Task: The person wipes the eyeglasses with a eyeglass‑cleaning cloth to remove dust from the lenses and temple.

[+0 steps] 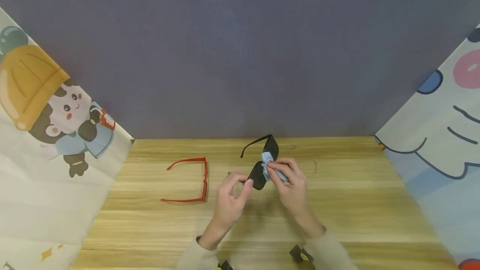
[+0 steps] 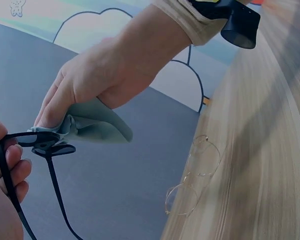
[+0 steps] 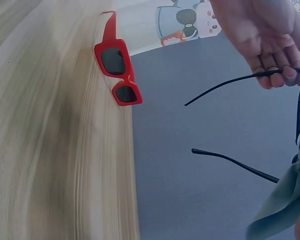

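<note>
Black sunglasses (image 1: 257, 176) are held up above the wooden table, temples pointing left in the head view. My left hand (image 1: 229, 199) pinches them at the near end of the frame, by the hinge. Between the thumb and fingers of my right hand (image 1: 293, 184) is a light blue cloth (image 1: 266, 158), which lies against the sunglasses around the bridge and covers part of a lens. A loose flap of the cloth (image 2: 97, 125) hangs from that hand in the left wrist view.
Red sunglasses (image 1: 205, 183) with dark lenses (image 3: 112, 61) rest unfolded on the table (image 1: 150, 228), left of my hands. Thin wire-rimmed glasses (image 2: 186, 176) lie on the table to the right. A grey panel (image 1: 240, 53) stands behind, with printed sheets (image 1: 33, 178) at the sides.
</note>
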Tool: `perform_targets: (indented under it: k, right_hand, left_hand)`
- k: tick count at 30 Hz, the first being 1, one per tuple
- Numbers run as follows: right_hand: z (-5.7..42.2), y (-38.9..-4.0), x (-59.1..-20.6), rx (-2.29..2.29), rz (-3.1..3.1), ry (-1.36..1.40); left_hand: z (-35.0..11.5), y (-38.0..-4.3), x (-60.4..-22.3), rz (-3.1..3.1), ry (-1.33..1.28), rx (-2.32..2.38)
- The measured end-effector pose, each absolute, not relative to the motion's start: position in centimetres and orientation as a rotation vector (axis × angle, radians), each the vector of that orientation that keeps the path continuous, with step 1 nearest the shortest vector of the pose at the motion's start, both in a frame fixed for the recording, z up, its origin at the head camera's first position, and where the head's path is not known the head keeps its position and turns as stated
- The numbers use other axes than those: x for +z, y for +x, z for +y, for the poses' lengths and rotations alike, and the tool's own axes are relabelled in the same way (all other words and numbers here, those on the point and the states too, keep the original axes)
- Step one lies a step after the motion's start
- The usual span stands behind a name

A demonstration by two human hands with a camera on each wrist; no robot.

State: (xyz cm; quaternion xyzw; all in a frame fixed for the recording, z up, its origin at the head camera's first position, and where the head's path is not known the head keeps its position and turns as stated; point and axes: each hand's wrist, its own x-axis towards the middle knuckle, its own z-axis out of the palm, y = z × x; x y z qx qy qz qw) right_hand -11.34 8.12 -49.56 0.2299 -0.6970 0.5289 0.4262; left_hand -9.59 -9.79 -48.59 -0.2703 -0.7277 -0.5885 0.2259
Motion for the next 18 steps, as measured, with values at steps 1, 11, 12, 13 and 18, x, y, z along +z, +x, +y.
perform_targets:
  k: [1,11,12,13,18]
  right_hand:
    - [8.1,-11.3,-49.5,1.321,-1.746,0.576]
    - [7.1,-10.6,-49.3,1.248,-1.772,0.703]
    - [6.9,-10.5,-49.3,1.242,-1.768,0.731]
    - [6.7,-10.4,-49.4,1.235,-1.762,0.753]
    - [6.2,-10.2,-49.3,1.225,-1.742,0.799]
  left_hand:
    - [-9.8,-9.6,-48.6,-2.007,-0.745,-1.625]
    - [-9.8,-10.0,-48.8,-1.972,-0.776,-1.616]
    - [-9.8,-10.0,-48.8,-1.970,-0.780,-1.611]
    - [-9.9,-10.0,-48.8,-1.971,-0.781,-1.612]
    - [-10.1,-10.1,-48.9,-2.002,-0.778,-1.631]
